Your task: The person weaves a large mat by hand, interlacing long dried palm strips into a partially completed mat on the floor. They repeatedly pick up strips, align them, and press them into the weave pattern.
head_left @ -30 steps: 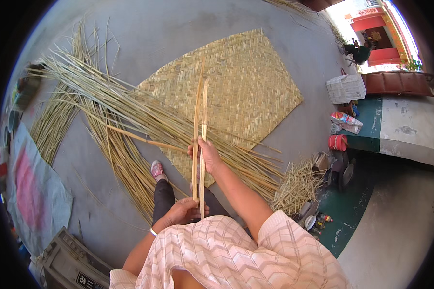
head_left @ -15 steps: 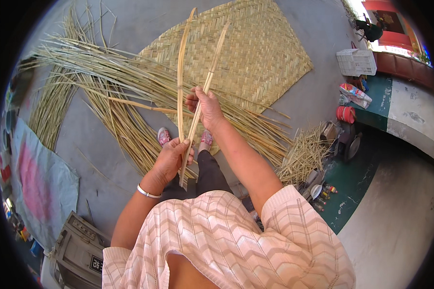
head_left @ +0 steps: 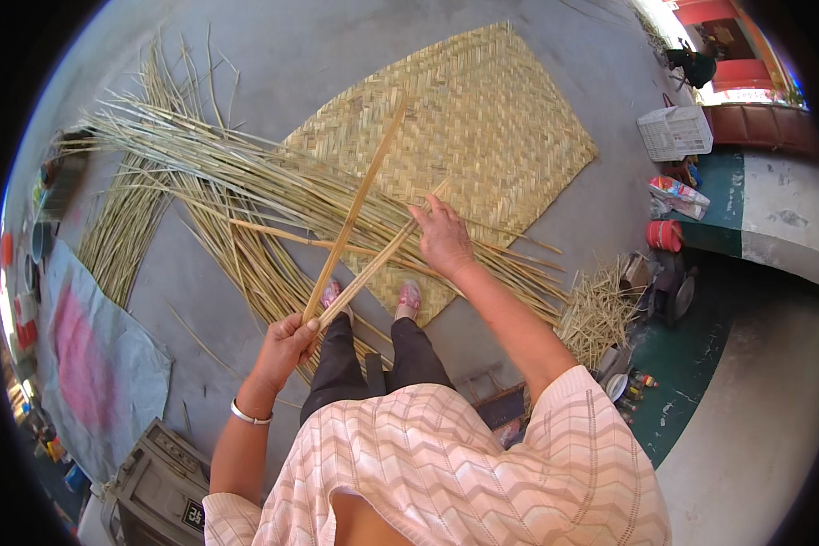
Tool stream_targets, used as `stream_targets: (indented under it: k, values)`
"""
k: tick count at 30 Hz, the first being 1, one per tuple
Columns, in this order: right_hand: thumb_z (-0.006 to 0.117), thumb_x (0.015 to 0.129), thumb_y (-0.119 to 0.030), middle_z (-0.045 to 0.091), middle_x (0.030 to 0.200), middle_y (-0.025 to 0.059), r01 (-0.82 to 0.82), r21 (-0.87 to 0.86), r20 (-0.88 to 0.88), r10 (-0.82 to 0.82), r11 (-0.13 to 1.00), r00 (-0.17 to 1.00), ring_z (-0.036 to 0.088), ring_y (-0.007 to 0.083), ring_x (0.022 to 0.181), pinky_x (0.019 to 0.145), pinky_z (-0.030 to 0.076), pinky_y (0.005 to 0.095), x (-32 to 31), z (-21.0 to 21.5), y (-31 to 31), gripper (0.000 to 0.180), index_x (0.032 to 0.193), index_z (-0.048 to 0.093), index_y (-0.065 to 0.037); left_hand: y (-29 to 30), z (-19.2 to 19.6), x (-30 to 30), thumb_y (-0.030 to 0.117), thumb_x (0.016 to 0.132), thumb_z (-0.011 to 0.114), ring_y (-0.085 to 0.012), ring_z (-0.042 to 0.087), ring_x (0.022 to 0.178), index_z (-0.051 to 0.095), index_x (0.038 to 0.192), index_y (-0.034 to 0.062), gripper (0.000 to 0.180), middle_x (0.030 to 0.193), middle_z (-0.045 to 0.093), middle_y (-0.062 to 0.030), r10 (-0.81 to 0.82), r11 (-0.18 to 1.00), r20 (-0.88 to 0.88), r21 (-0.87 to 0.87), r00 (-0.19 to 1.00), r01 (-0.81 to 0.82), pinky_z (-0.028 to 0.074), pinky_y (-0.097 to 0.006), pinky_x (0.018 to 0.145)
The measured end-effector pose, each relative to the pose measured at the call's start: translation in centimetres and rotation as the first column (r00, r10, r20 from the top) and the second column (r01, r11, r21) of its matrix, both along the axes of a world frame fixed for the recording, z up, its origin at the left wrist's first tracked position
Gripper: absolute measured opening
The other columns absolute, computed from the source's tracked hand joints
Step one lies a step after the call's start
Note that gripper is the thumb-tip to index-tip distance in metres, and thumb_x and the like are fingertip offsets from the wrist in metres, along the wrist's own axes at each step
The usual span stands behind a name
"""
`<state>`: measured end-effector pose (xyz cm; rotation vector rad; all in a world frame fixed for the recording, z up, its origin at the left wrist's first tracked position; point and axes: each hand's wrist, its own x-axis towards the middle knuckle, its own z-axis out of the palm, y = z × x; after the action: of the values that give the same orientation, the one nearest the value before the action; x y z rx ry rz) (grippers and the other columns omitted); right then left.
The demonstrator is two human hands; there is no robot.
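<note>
Pinching the near ends of a darker strip and a paler strip in the left grip, thumb pressed toward bent fingers. Letting the darker strip run free from there, away from the body, its far tip in view against a woven mat. Holding the paler strip near its far end in the right grip, clamped ahead and to the right of the left grip, with a short tip showing past the fingers. Opening the two strips into a narrow V from the left grip outward. Wearing a silvery bracelet on the wrist just behind the left grip. Standing in patterned shoes, seen between the two grips.

Lying below both grips, a long bundle of stalks, reaching from far left of the left grip to beneath the right forearm and covering part of the mat. Slanting down near the left grip, a second bundle. Resting beyond the right grip, the rest of the mat, flat on the grey floor. Lying right of the right grip, a straw heap; farther right, a red container. Spreading well left of the left grip, a pale blue sheet with a pink patch.
</note>
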<state>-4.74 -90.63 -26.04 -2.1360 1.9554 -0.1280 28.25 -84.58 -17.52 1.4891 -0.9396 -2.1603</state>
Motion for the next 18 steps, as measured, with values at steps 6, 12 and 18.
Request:
stream_targets:
  k: [6,12,18]
  values:
    - [0.06,0.08,-0.014,0.06,0.114,0.0089,-0.221,0.359,-0.01,0.24,0.907,0.971,0.05,0.0275,0.119,0.096,0.043,0.0423,-2.3,0.3,0.6,0.025,0.104,0.068,-0.015,1.5,4.0,4.0,0.02,0.097,0.057,-0.0039,0.041,0.051,0.062,0.084,0.0026,0.022,0.061,0.05,0.0041,-0.14,0.989,0.103,-0.039,0.985,0.145,0.033,-0.021,0.046]
    - [0.063,0.077,-0.012,0.068,0.1,0.0076,-0.281,0.526,-0.113,0.393,0.803,0.912,0.061,0.0287,0.104,0.084,0.05,0.0422,-7.2,-0.3,3.8,0.017,0.093,0.068,-0.013,0.4,8.7,9.9,0.009,0.09,0.061,-0.0163,0.049,0.054,0.062,0.085,0.0013,0.009,0.063,0.053,-0.0071,-0.26,0.753,0.647,-0.329,0.717,0.57,0.038,-0.031,0.051]
    - [0.062,0.076,-0.01,0.068,0.096,0.0108,-0.102,0.737,-0.158,0.318,0.668,0.935,0.065,0.0318,0.091,0.074,0.053,0.0449,-11.9,0.2,8.0,0.02,0.095,0.068,-0.015,-0.4,9.0,14.5,0.006,0.085,0.06,-0.0328,0.056,0.072,0.061,0.089,0.0025,0.005,0.077,0.059,-0.0132,-0.151,0.486,0.878,-0.335,0.455,0.808,0.041,-0.038,0.066]
